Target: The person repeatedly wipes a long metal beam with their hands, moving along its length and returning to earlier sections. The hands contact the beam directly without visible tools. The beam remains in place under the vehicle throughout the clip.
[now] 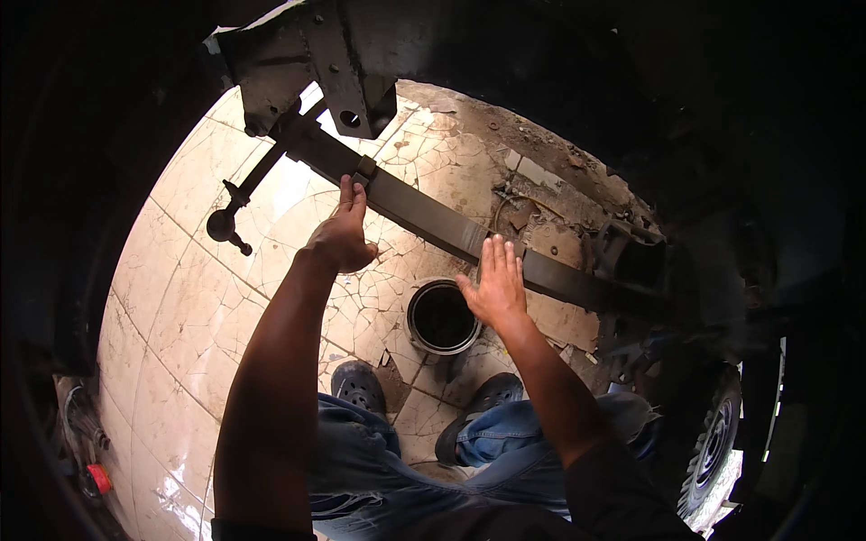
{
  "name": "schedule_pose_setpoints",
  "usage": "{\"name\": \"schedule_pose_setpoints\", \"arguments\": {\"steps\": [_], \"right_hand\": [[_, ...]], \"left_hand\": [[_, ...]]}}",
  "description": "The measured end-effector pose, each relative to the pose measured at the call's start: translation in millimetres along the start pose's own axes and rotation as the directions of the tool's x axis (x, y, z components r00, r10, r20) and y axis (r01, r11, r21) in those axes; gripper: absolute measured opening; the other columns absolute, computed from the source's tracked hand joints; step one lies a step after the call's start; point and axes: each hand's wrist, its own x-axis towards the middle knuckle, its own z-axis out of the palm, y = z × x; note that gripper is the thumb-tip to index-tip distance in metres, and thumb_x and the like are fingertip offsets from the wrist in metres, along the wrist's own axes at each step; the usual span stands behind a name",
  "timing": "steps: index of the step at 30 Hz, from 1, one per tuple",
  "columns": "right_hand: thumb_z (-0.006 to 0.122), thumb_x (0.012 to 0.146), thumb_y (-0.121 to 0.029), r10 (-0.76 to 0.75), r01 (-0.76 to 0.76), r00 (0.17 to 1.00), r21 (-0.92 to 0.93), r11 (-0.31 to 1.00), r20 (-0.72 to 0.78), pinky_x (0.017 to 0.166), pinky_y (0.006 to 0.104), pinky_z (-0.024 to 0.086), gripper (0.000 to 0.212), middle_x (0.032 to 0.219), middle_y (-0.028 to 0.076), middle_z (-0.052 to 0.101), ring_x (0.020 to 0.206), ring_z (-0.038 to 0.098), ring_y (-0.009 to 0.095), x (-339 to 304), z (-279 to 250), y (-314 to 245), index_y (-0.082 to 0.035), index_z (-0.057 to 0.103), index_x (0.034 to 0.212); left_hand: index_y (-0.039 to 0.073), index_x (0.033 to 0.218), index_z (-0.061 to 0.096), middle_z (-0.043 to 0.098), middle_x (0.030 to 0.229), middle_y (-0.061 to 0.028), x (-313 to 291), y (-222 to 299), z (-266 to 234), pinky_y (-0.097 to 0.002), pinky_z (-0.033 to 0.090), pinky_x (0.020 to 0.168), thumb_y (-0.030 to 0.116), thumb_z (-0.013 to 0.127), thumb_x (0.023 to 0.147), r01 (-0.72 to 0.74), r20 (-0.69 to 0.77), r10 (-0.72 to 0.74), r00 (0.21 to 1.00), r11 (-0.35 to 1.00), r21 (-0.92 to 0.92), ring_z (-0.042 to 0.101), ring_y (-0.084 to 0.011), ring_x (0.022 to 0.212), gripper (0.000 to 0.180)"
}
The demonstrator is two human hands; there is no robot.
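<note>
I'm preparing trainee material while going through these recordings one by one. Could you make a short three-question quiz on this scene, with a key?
1. Which hand is nearer the metal clamp on the long flat bar?
2. True or false: the right hand is clenched into a fist.
3. Fill in: between the bar and the person's shoes, a round, open-topped ____ stands on the tiled floor.

Key:
1. The left hand.
2. False; its fingers are extended.
3. Container.
</note>
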Motion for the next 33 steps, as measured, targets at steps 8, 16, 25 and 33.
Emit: {"name": "schedule_pose_setpoints", "arguments": {"steps": [8,16,25,33], "right_hand": [[0.054,0.092,-0.051,0.027,-0.026,0.999,0.027,0.999,-0.028,0.119,0.0491,0.018,0.087,0.159,0.021,0.019,0.147,0.018,0.038,12,3,5,0.002,0.020,0.152],[0.057,0.091,-0.049,0.008,-0.008,1.000,0.016,1.000,-0.012,0.119,0.0493,0.017,0.088,0.159,0.020,0.018,0.147,0.016,0.038,8,2,7,0.001,0.019,0.152],[0.061,0.090,-0.045,-0.051,0.052,0.998,0.068,0.996,-0.023,0.119,0.0496,0.017,0.088,0.159,0.021,0.016,0.147,0.015,0.039,-8,5,6,0.001,0.019,0.152],[0.064,0.088,-0.044,-0.049,0.048,0.999,0.079,0.996,0.010,0.119,0.0496,0.016,0.090,0.159,0.020,0.017,0.147,0.015,0.038,-2,0,1,0.002,0.021,0.152]], "left_hand": [[-0.002,0.152,-0.005,-0.016,0.159,-0.0233,3,1,1,-0.0386,0.042,0.108,0.023,0.071,0.079,0.002,0.013,-0.002,1.000,1.000,-0.004,0.038,-0.0385,0.137,0.108],[-0.004,0.152,-0.005,-0.016,0.158,-0.0256,-1,5,-4,-0.0389,0.042,0.107,0.022,0.071,0.078,0.006,0.019,-0.006,1.000,1.000,-0.030,0.035,-0.0405,0.139,0.108],[-0.005,0.151,-0.005,-0.018,0.157,-0.0272,5,-4,3,-0.0369,0.036,0.112,0.024,0.071,0.079,-0.002,0.017,0.002,1.000,1.000,-0.014,0.025,-0.0388,0.144,0.109],[-0.009,0.150,-0.003,-0.015,0.155,-0.0325,3,-4,5,-0.0377,0.036,0.112,0.024,0.073,0.078,-0.001,0.021,0.000,1.000,1.000,0.019,0.025,-0.0401,0.144,0.109]]}}
